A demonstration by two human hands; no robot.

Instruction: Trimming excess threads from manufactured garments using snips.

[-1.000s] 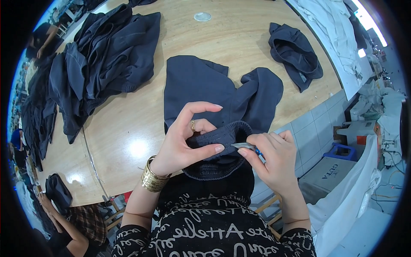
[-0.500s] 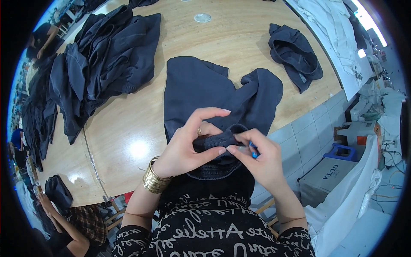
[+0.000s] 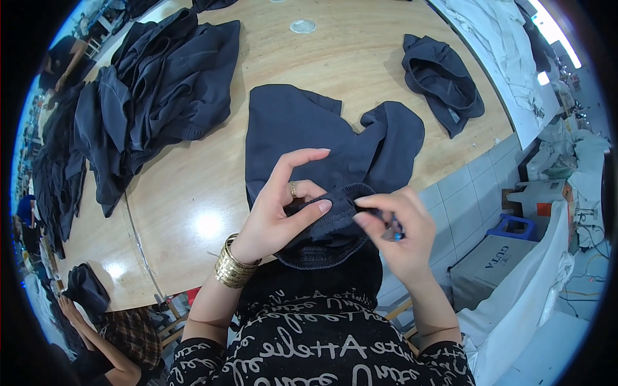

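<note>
Dark grey shorts (image 3: 299, 132) with a gathered elastic waistband (image 3: 335, 222) lie before me, their legs spread on the table and the waistband at the near edge against my body. My left hand (image 3: 273, 215) pinches the waistband between thumb and fingers, its index finger raised. At the waistband's right side is my right hand (image 3: 410, 225), thumb and index fingertip close to the fabric edge. Tucked in its curled fingers is a small blue and dark tool (image 3: 395, 235), mostly hidden and blurred. Whether those fingertips also pinch fabric or thread is unclear.
A heap of dark garments (image 3: 161, 90) covers the table's left side. Another dark garment (image 3: 444, 80) sits at the far right. White cloth (image 3: 492, 45) hangs beyond the right edge, with a grey box (image 3: 492, 270) below. At lower left, a person's arm (image 3: 96, 341) touches dark fabric.
My right hand has drawn slightly right, away from the left thumb. The near waistband now lies flatter and more spread under my left thumb, where it was folded up between both hands.
</note>
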